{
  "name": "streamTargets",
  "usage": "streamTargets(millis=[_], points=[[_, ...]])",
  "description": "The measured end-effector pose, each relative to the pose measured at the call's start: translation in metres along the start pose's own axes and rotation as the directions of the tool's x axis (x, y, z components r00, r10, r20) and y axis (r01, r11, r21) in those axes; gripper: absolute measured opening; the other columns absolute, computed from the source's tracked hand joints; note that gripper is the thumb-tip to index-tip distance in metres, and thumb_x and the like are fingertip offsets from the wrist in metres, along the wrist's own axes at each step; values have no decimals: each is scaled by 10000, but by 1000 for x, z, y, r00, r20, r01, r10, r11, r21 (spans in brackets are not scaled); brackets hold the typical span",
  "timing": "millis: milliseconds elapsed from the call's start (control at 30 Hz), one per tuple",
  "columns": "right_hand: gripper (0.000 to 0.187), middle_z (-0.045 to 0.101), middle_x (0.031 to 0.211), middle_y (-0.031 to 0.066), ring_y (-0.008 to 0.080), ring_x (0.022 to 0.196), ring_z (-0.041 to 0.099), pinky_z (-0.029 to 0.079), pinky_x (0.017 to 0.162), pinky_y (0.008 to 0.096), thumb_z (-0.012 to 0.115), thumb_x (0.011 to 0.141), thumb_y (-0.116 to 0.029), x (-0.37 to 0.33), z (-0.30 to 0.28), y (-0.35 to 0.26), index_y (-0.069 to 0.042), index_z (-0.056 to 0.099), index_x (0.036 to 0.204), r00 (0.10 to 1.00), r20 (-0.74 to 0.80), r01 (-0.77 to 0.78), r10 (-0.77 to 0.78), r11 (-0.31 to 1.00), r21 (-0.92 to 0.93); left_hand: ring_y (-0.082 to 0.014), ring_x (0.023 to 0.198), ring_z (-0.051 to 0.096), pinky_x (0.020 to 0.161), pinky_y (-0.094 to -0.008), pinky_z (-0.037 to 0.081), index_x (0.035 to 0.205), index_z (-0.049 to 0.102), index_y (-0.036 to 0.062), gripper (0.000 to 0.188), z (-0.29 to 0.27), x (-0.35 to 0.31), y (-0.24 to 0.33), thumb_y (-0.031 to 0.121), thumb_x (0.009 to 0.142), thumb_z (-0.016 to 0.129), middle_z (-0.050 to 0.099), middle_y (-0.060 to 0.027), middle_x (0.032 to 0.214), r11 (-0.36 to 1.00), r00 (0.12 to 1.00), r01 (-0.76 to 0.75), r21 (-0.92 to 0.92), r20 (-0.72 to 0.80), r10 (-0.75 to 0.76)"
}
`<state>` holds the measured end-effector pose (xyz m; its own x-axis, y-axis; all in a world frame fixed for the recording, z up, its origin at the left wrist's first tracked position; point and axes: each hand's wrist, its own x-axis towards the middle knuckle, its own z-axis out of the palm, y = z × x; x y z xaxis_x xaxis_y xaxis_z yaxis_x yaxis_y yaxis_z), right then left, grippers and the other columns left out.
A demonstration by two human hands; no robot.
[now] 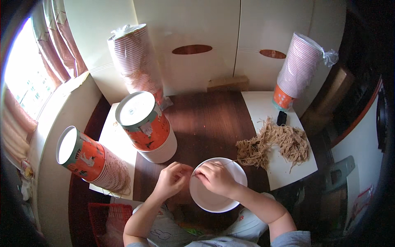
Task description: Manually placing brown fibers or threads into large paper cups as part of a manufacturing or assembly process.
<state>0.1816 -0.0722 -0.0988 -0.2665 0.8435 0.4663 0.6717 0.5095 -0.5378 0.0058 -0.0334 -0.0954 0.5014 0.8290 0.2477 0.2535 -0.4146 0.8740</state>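
Over the white tub (212, 201), my right hand (214, 177) pinches a cord strand (233, 161); at the tub's left, I cannot tell what my left hand (172, 181) holds. Tan cord heap (290, 144): right of the tub, presumably for reach.

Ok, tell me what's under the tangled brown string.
The brown string lies mostly on a white sheet, visible around it; its left end overlaps the dark tabletop. Anything directly beneath the dense strands is covered.
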Motion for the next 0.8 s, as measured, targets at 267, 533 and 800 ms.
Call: streamTargets(millis=[267, 533, 800], points=[[73, 568, 725, 41, 222, 701, 558, 411, 683, 331, 629, 699, -76, 0, -1, 0, -77, 563, 729, 989, -92, 123, -119, 991, 45, -144, 657, 555, 584, -253, 447, 900, 598, -21, 207, 1, -6, 4, 170, 830, 559, 595, -98, 770, 996, 979, 93, 14, 182, -94], [67, 565, 746, 75, 236, 691, 562, 455, 603, 326, 606, 714, -59, 1, -2, 0, -51, 563, 765, 997, -44, 75, -69, 986, 148, -52, 686, 505, 619, -216, 435, 854, 612, -19, 201, -4, -3, 0, 176, 833, 569, 588, 4, 729, 873, 886, 422, -243, 313, -341], [73, 566, 734, 84, 226, 652, 570, 466, 566, 329, 599, 691, -53, 0, -1, -6, -47, 575, 759, 999, -18, 45, -42, 989, 141, -51, 633, 506, 555, -221, 438, 783, 623, -4, 151, -1, -7, 0, 138, 744, 657, 592, -30, 682, 953, 942, 302, -35, 164, -293]])
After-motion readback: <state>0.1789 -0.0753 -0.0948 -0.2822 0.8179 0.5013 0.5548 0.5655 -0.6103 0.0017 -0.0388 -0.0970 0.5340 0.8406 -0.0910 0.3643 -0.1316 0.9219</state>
